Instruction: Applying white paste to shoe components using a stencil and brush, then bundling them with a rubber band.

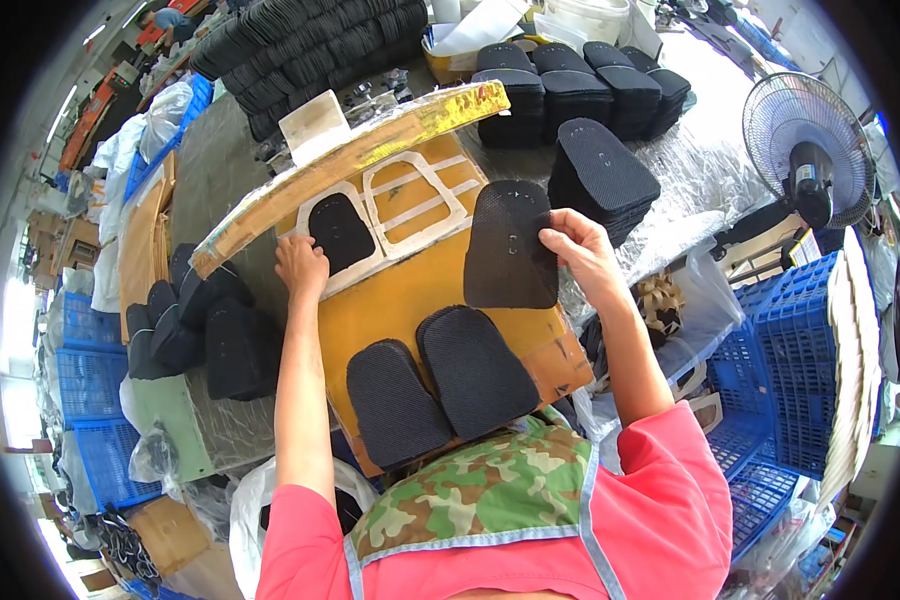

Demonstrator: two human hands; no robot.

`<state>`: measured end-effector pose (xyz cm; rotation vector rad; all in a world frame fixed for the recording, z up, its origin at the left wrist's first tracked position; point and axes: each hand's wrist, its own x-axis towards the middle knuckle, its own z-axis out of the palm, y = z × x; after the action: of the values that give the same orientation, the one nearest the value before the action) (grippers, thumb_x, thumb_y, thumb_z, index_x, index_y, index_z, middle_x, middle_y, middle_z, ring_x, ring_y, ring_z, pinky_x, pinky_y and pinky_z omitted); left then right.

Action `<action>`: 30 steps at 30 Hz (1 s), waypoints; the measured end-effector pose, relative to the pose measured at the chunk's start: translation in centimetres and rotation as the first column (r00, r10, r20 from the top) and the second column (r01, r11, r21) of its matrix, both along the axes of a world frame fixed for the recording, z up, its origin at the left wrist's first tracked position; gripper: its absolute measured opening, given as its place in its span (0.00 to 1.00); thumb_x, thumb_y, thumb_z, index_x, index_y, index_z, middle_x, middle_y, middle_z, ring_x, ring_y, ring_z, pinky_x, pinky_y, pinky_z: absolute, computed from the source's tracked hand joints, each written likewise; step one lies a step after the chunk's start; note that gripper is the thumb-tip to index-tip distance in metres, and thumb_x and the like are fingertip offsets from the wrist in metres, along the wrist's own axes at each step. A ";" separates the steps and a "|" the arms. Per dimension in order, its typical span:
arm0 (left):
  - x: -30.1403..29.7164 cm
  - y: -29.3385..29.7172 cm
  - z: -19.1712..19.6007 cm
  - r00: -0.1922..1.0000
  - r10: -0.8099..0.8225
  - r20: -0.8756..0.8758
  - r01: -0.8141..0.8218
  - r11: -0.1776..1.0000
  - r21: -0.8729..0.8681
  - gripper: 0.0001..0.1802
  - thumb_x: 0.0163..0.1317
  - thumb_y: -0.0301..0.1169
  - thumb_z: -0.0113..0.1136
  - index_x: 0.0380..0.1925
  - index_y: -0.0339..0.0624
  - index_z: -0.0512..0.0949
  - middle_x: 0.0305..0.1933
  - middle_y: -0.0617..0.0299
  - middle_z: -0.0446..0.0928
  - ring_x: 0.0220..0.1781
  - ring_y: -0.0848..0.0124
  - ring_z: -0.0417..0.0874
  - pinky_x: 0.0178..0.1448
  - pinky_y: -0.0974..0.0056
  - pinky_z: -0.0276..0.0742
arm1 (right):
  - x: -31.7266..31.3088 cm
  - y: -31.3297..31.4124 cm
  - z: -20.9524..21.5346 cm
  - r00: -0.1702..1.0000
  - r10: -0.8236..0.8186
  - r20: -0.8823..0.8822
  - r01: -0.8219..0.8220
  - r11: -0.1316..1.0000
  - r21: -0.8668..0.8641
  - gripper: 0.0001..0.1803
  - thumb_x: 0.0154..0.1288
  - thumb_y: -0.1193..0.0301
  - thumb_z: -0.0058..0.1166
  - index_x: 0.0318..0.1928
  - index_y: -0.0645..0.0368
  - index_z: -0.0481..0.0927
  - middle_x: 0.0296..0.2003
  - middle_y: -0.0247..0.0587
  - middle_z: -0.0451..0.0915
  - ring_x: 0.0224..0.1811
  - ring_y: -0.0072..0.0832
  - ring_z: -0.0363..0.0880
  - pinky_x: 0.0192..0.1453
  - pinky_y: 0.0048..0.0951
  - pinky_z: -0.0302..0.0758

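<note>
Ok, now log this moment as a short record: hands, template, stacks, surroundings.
Left hand: at the left edge of the white two-opening template; grip unclear
Right hand: pinching a thin black mesh sheet by its right edge
Template: black piece in left opening, none in right
Near stacks: two black pad stacks, side by side
Surroundings: fan and blue plastic crates, right

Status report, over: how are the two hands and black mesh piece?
Right hand holding black mesh piece by right edge. Left hand at white frame's left side. Two black stacks nearer the body, clear of both hands.
</note>
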<state>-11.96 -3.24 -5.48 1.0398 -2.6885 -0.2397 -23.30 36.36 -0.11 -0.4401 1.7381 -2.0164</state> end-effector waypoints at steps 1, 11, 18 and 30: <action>0.0 0.1 0.1 1.000 0.000 0.000 0.000 1.000 0.003 0.12 0.61 0.28 0.59 0.45 0.41 0.77 0.55 0.52 0.70 0.62 0.52 0.68 0.61 0.43 0.66 | 0.1 0.1 0.5 1.000 -0.009 -0.012 0.009 1.000 -0.010 0.08 0.69 0.73 0.54 0.45 0.61 0.80 0.34 0.24 0.81 0.33 0.07 0.72 0.35 0.14 0.68; 0.0 0.3 0.0 1.000 -0.002 -0.018 0.002 1.000 0.015 0.12 0.60 0.26 0.56 0.44 0.38 0.75 0.53 0.50 0.73 0.62 0.52 0.71 0.58 0.44 0.67 | -14.1 3.8 5.4 0.590 -0.113 -0.800 0.629 0.686 0.367 0.15 0.67 0.69 0.50 0.50 0.61 0.81 0.42 0.54 0.84 0.46 0.46 0.83 0.54 0.34 0.76; -0.3 -0.4 0.4 0.992 0.015 0.127 -0.028 0.994 0.104 0.16 0.63 0.28 0.56 0.49 0.34 0.72 0.55 0.44 0.73 0.61 0.49 0.73 0.58 0.42 0.66 | -14.1 3.6 3.8 0.543 0.123 -0.830 0.685 0.508 0.523 0.17 0.66 0.65 0.50 0.53 0.53 0.81 0.47 0.46 0.79 0.55 0.44 0.76 0.59 0.43 0.72; -1.1 -0.2 0.3 0.989 -0.046 0.138 0.045 0.999 0.010 0.16 0.63 0.30 0.55 0.48 0.31 0.73 0.50 0.45 0.76 0.56 0.47 0.76 0.58 0.40 0.66 | -10.4 3.8 5.8 0.723 0.335 -0.605 0.461 0.419 0.782 0.55 0.42 0.46 0.67 0.67 0.70 0.64 0.61 0.63 0.68 0.62 0.51 0.71 0.66 0.40 0.69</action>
<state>-13.08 -3.41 -5.23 1.0330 -2.8395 -0.1921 -33.70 40.20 5.66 -0.7777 3.0228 -0.5195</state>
